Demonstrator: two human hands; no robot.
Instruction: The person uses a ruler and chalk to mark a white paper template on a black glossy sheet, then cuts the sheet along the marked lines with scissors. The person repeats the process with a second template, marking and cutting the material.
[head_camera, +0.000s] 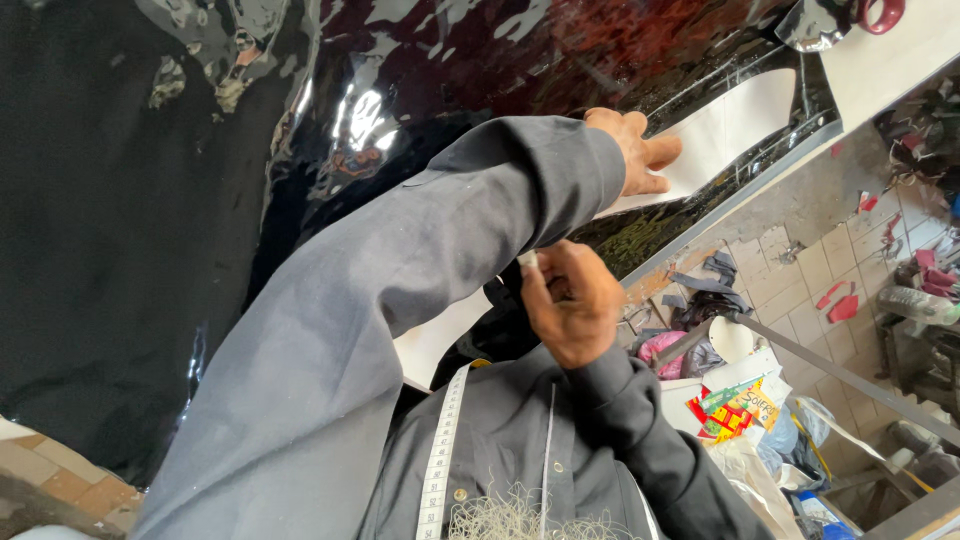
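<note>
While our left hand (636, 150) lies flat, fingers stretched out and open, on a long white paper pattern piece (735, 125), it presses that piece onto the glossy black sheet of patent-like material (420, 70) spread over the surface (890, 60). The white piece runs along the sheet's near edge, close to the rim of the surface.

Our right hand (572, 300) sits nearer our chest, fingers curled closed round a small white stub, chalk-like (527, 259), pinched at the fingertips; we cannot tell exactly what it is. It hovers just beside the edge of the surface, below the left forearm in its grey sleeve (400, 300).

A white measuring tape (440, 460) hangs down over our dark shirt. A tuft of pale loose thread (510, 515) sits at the bottom of the view.

Red-handled scissors (880, 12) rest at the far corner of the surface, partly cut off.

Down on the tiled floor (800, 280) lie fabric scraps, a pink bundle (660, 350) and a colourful printed packet (735, 405), well apart from both hands.
</note>
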